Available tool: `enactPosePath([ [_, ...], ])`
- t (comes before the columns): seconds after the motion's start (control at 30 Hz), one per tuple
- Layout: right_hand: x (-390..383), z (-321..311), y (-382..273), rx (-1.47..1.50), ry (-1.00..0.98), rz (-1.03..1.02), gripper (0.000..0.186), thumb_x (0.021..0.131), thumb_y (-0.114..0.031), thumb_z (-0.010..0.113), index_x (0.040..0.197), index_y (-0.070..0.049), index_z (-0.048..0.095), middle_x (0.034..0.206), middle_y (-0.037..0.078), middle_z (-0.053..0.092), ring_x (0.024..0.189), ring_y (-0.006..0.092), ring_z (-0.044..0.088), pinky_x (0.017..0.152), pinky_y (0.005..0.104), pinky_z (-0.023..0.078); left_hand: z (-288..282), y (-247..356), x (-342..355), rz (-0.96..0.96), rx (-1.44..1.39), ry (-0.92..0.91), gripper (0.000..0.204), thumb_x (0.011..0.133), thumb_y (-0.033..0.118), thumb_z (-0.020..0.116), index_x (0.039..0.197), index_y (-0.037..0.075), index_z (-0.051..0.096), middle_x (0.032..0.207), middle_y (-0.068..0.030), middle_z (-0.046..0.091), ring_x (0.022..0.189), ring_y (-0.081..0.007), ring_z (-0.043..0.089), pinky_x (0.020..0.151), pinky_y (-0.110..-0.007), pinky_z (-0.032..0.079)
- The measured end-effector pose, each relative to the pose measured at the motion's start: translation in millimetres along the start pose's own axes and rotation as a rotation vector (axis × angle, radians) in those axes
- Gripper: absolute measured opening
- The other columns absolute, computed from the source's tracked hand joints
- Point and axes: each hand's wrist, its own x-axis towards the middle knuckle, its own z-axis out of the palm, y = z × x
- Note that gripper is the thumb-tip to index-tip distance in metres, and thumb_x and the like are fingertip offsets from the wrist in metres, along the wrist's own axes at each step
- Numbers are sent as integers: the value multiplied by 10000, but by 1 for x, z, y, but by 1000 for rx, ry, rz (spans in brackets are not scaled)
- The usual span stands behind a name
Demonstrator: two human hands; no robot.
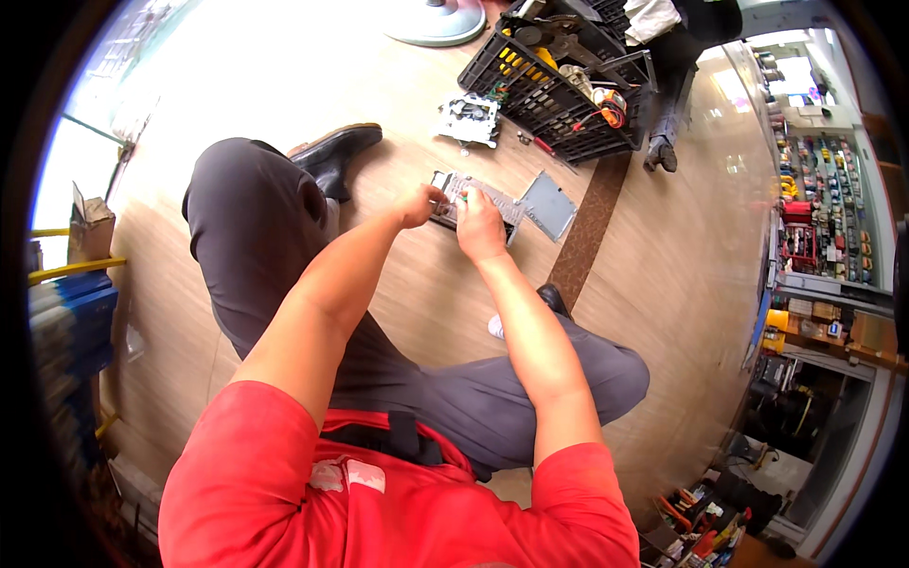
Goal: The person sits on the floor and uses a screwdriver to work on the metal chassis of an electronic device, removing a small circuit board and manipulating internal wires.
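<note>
L hand [415, 206] curled at edge of metal unit [453, 186], grip unclear; R hand [482, 227] pinching sm. green tool [465, 197], prob. mid-disassembly, next move likely needing unit braced.

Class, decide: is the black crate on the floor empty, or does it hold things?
The crate holds things: a yellow piece and dark parts show through its open top.

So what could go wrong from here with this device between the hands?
The grey panel lying on the floor beside the device could get knocked or stepped on. With the left hand and right hand close together at the device, a slip might scrape a finger on its edge. The loose white mechanism near the black crate could be kicked.
</note>
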Motion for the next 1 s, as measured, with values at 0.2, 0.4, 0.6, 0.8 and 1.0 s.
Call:
enactPosePath([
  [0.2,-6,-3,-3,-55,-78,-95,173,906,-111,616,1059,-36,585,983,198,620,918,400,625,792,480,518,6,-7,-2,-13,73,51,454,752,-93,497,1068,101,758,1029,-231,711,980,-330,694,894,-389,522],
  [0.4,-9,-5,-13,-231,-27,-224,171,920,-209,613,997,-62,574,955,159,612,903,347,654,747,451,549,11,-17,6,14,106,85,342,783,-34,574,1037,111,753,1012,-224,712,980,-337,691,877,-394,530],
  [0.6,-8,-4,-14,-250,-131,-78,112,905,-139,600,966,-55,559,939,165,598,894,367,633,757,468,529,15,-18,7,-16,121,115,204,826,67,649,992,118,756,998,-215,712,964,-341,689,859,-406,532],
  [0.8,-2,-4,-14,-353,-142,-218,127,956,-181,535,1013,-72,567,1016,155,619,903,329,670,748,439,557,11,-13,5,-51,98,94,205,829,78,654,1007,118,749,997,-205,714,958,-341,689,855,-409,533],
  [1.0,2,-10,-29,-364,-344,167,177,920,-153,561,1075,-74,530,994,172,616,941,355,659,785,450,550,9,-3,-3,8,88,124,142,833,110,681,964,97,733,980,-199,715,949,-346,686,851,-408,532],
])
